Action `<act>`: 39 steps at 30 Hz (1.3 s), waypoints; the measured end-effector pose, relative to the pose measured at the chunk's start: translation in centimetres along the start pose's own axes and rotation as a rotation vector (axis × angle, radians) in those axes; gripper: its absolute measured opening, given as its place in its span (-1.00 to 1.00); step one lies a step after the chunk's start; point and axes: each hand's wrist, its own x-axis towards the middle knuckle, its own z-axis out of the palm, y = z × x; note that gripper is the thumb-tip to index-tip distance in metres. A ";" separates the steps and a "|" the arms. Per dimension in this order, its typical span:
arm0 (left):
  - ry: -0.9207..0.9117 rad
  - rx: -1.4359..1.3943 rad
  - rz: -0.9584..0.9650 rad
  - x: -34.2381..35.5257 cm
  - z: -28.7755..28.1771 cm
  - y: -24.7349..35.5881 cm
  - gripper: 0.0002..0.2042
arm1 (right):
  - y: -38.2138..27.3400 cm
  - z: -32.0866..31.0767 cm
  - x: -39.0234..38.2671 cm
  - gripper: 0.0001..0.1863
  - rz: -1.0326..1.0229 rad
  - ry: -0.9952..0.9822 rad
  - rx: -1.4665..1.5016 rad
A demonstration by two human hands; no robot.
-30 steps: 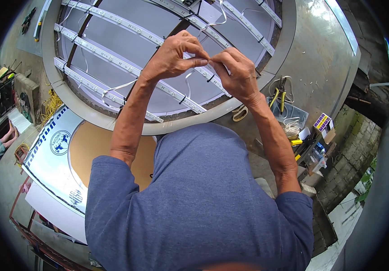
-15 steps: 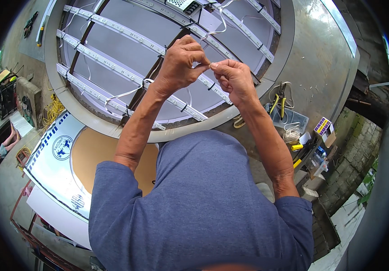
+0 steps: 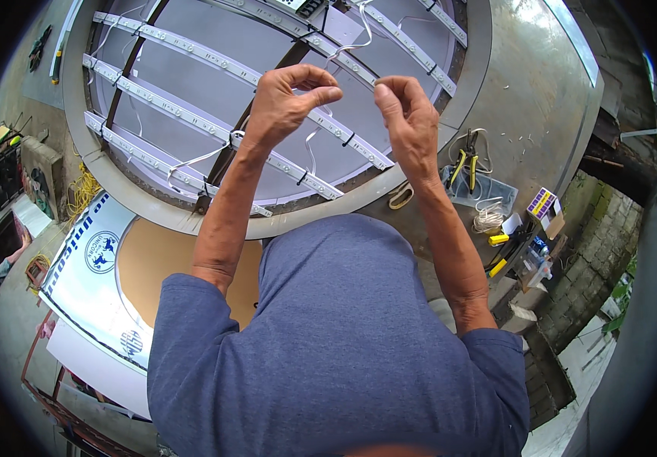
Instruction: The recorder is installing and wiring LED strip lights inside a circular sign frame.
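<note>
Both my hands are raised above a large round frame (image 3: 191, 222) fitted with rows of white LED strips (image 3: 191, 52). My left hand (image 3: 286, 103) has its thumb and forefinger curled toward each other, a small gap between the tips and nothing visible there. Across a gap to its right, my right hand (image 3: 412, 126) has thumb and forefinger tips together; anything pinched there is too small to make out. White wires (image 3: 363, 38) loop over the strips just beyond my hands. Black ties fasten the strips to dark crossbars. A metal power supply box (image 3: 298, 6) sits at the far edge.
Yellow-handled pliers (image 3: 462, 167) rest by a clear tray (image 3: 496, 194), with a white cord coil (image 3: 488, 217) and yellow-handled tools right of me. A printed board with a brown round area (image 3: 176, 263) lies to my left. Yellow rope (image 3: 83, 190) and another person's limb (image 3: 12, 259) appear farther left.
My hands, whose fingertips met over a tiny thing, have come apart, left hand to the left and right hand to the right. The left thumb and forefinger have loosened.
</note>
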 end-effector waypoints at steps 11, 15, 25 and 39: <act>-0.220 -0.026 0.005 0.3 -1.3 -0.5 -0.75 | 1.4 0.7 1.3 -0.65 -0.864 -0.003 -0.684; -0.234 -0.059 0.020 0.3 -1.1 -0.3 -0.75 | 1.3 0.7 1.1 -0.78 -0.910 -0.010 -0.678; -0.205 0.348 0.252 0.6 -0.6 1.5 -0.88 | 1.5 1.3 -0.7 -0.81 0.009 -0.112 -0.150; -0.200 0.089 0.029 0.6 -0.1 -0.3 -0.75 | 1.9 0.7 -1.8 -0.65 -0.542 0.050 -0.471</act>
